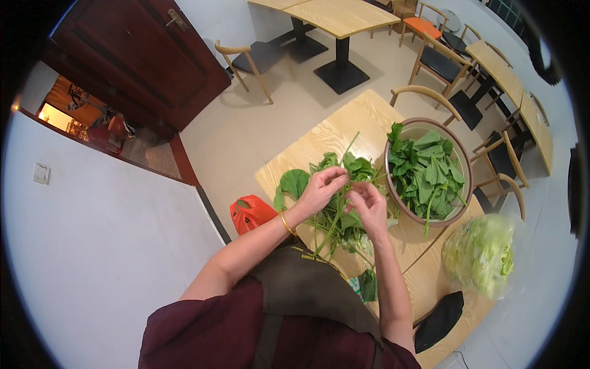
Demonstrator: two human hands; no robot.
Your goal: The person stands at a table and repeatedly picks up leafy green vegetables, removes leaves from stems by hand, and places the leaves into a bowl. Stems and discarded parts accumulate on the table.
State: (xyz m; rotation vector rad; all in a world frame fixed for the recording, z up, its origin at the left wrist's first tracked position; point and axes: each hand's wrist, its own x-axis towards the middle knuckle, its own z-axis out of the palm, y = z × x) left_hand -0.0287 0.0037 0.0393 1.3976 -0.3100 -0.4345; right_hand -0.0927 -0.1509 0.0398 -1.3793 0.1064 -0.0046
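Observation:
Both my hands meet above a loose heap of leafy green vegetables (339,221) with long stems, lying on the light wood table (322,133). My left hand (322,189), with a gold bangle at the wrist, pinches a thin green stem between thumb and fingers. Close beside it, my right hand (367,203) has its fingers curled near the same stem; whether it grips anything is not clear. Just right of the heap stands a large round tub (468,184) with a brown rim, holding many green leaves (428,170).
A clear plastic bag of pale green lettuce (481,256) lies on the table's right part, with a black object (439,323) below it. A red plastic bag (251,214) is left of the table. Chairs (426,97) and other tables (341,16) stand beyond; a dark door (138,60) is at upper left.

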